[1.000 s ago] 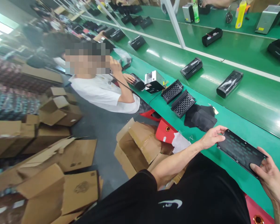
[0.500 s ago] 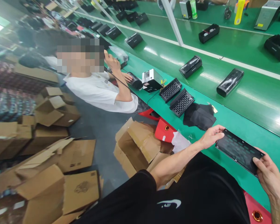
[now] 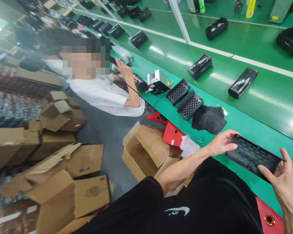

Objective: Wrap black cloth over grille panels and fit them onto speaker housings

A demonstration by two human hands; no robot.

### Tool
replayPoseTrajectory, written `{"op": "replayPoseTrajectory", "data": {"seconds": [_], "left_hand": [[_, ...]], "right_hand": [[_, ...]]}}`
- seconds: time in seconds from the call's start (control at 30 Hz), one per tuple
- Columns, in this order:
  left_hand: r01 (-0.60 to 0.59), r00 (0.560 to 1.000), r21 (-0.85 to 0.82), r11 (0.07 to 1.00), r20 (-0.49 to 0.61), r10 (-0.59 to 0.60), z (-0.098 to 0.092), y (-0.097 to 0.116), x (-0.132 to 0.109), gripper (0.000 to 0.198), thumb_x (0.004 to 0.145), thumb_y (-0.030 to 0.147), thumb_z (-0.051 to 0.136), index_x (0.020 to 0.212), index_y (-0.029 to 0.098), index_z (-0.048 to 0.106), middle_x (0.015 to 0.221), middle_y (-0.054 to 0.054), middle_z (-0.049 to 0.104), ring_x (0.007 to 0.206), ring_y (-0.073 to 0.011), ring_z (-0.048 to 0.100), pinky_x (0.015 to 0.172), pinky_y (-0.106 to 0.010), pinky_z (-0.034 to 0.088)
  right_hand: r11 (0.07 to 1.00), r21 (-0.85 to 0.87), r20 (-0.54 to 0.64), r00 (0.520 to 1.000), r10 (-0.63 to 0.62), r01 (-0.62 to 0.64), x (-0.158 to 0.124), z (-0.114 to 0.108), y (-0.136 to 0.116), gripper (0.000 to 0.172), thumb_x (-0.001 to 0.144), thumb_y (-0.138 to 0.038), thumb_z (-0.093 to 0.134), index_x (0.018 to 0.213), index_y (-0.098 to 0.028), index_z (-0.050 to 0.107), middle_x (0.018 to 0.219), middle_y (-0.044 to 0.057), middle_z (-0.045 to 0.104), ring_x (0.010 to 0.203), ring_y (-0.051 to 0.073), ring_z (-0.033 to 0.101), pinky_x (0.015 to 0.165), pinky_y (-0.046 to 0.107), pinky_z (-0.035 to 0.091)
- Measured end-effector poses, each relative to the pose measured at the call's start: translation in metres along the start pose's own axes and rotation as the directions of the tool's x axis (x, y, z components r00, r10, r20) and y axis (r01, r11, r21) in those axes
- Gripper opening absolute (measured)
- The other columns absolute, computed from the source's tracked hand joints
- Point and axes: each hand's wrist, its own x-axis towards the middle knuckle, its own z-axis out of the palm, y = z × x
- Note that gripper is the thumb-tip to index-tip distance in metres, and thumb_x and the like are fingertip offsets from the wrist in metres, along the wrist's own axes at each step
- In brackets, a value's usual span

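A black perforated speaker grille (image 3: 254, 155) is held between both hands above the green bench edge. My left hand (image 3: 222, 143) grips its left end, thumb on the upper face. At the other end, my right hand (image 3: 279, 172) has its thumb on the near edge and its fingers round the far side, with the index finger raised. Thin dark material seems to cover the slots, which show through it. Left of the grille lie black cloth pieces (image 3: 210, 118) in a loose pile. Beyond them rest two more slotted grilles (image 3: 189, 104), (image 3: 177, 92) side by side.
A white-and-black box-shaped device (image 3: 158, 82) stands by a seated co-worker in a white shirt (image 3: 107, 96). Speakers (image 3: 243, 83) lie on the green conveyor (image 3: 224, 113). An open carton (image 3: 146, 151) sits on the floor below the bench, more cartons (image 3: 90, 195) to the left.
The grille has tilted slightly and its slots show more clearly. My right thumb has slid left along the near edge and the index finger has lifted. The co-worker's raised hand has moved down.
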Motion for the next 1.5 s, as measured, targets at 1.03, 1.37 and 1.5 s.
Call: {"op": "replayPoseTrajectory", "data": {"seconds": [1.03,1.37,1.5], "left_hand": [[0.037,0.999,-0.048,0.998,-0.009,-0.037,0.001,0.005,0.003,0.061,0.078,0.053,0.09,0.122,0.017,0.07,0.105,-0.006,0.068,0.086,-0.0148,0.063,0.08,-0.027,0.049],[0.102,0.991,-0.046,0.994,-0.082,-0.105,-0.002,-0.014,0.009,0.059,0.081,0.057,0.084,0.121,0.016,0.07,0.088,-0.001,0.063,0.068,-0.0091,0.05,0.063,-0.023,0.035],[0.104,0.991,-0.041,0.994,-0.076,-0.107,-0.005,-0.016,0.009,0.059,0.082,0.058,0.082,0.121,0.016,0.069,0.085,0.001,0.061,0.067,-0.0086,0.048,0.061,-0.023,0.034]], "right_hand": [[0.954,0.223,0.031,0.979,0.2,-0.202,-0.007,-0.013,-0.009,0.067,0.07,-0.057,0.092,0.127,-0.03,0.07,0.106,0.004,0.074,0.079,0.019,0.067,0.076,0.032,0.06],[0.952,0.245,-0.003,0.981,0.192,-0.186,0.009,-0.005,0.001,0.052,0.059,-0.048,0.097,0.09,-0.026,0.062,0.059,-0.011,0.037,0.049,0.008,0.019,0.04,0.022,0.024],[0.949,0.245,0.003,0.98,0.201,-0.196,0.01,-0.005,0.001,0.055,0.058,-0.05,0.098,0.092,-0.027,0.06,0.058,-0.012,0.034,0.048,0.008,0.018,0.04,0.023,0.021]]}}
